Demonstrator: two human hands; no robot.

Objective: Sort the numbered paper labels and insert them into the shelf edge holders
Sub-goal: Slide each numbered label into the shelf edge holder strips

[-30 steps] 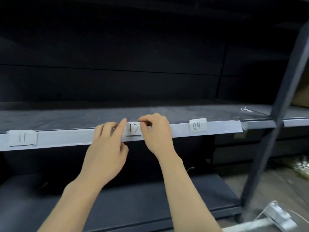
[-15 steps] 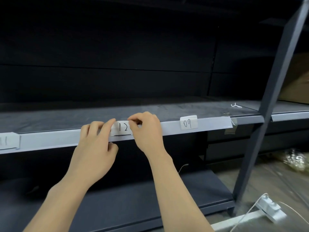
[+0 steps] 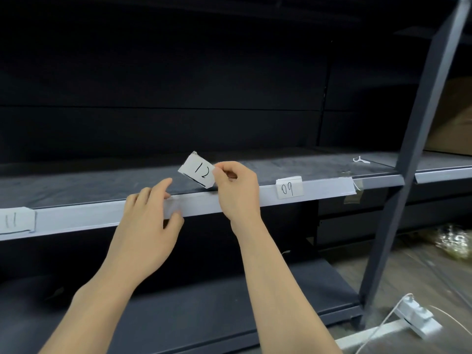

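A white paper label marked 12 (image 3: 198,172) is tilted in the air just above the shelf edge holder (image 3: 327,190), a pale strip along the front of the middle shelf. My right hand (image 3: 236,190) pinches the label's right edge between thumb and fingers. My left hand (image 3: 150,215) rests on the strip to the left, thumb under it and fingers on top, holding nothing loose. A label marked 09 (image 3: 290,188) sits in the strip to the right. A label marked 11 (image 3: 15,221) sits in it at the far left.
The dark shelf board (image 3: 76,182) lies behind the strip, with a small white floss pick (image 3: 360,160) at its right. A dark upright post (image 3: 413,149) stands at the right. On the floor lies a white power strip (image 3: 416,319) with cables. A lower shelf (image 3: 204,302) runs under my arms.
The label 12 was in the strip between both hands; now my right hand has lifted it out and up, tilted. My left hand stays on the strip.
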